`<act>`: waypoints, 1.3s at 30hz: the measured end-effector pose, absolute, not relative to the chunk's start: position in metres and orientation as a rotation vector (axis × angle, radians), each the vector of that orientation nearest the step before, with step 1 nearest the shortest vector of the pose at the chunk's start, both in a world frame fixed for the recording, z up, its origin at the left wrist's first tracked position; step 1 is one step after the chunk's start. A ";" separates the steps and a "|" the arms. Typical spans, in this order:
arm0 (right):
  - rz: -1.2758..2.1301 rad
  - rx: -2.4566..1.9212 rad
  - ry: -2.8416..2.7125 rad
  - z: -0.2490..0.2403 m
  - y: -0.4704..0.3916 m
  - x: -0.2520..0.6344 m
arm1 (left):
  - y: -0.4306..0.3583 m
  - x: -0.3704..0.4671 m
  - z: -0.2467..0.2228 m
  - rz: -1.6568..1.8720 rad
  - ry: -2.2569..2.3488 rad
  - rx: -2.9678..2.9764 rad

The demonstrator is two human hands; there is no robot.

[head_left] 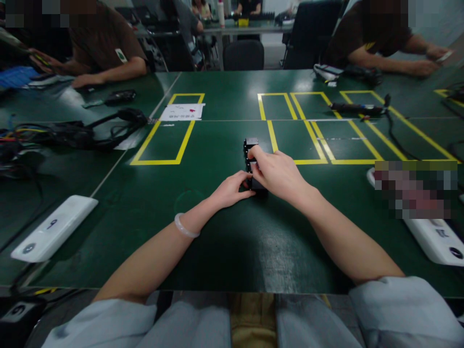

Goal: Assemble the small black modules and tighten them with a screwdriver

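A small black block-like object (251,141) with a grey top and a knobbly left edge stands on the green table (217,232), in the middle of the view. My left hand (232,189) holds its near left side, thumb and fingers pressed against it. Over its upper right side lies my right hand (277,173), with fingers curled and the tips on the object. Much of the object is hidden behind the fingers of both hands.
Yellow tape rectangles (155,142) mark the table, with a paper label (182,112) on one. Black cables (105,128) lie left. White numbered devices (54,228) flank my arms. A black rod-shaped tool (357,108) lies right. Two people sit across the table.
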State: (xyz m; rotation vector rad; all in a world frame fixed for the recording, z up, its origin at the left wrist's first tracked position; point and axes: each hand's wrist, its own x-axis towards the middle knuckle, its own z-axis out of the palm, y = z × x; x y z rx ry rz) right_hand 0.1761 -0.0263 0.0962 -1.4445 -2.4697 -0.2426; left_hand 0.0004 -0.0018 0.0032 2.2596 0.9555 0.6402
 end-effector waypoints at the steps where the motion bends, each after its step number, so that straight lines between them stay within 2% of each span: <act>1: -0.231 -1.429 -2.466 0.096 -0.027 0.176 | -0.002 0.000 0.003 0.643 0.952 2.260; 24: -0.308 -1.495 -2.498 0.099 -0.026 0.176 | -0.002 0.000 0.003 0.624 0.958 2.243; 39: -0.241 -1.488 -2.486 0.099 -0.027 0.176 | -0.001 0.000 0.002 0.635 0.959 2.248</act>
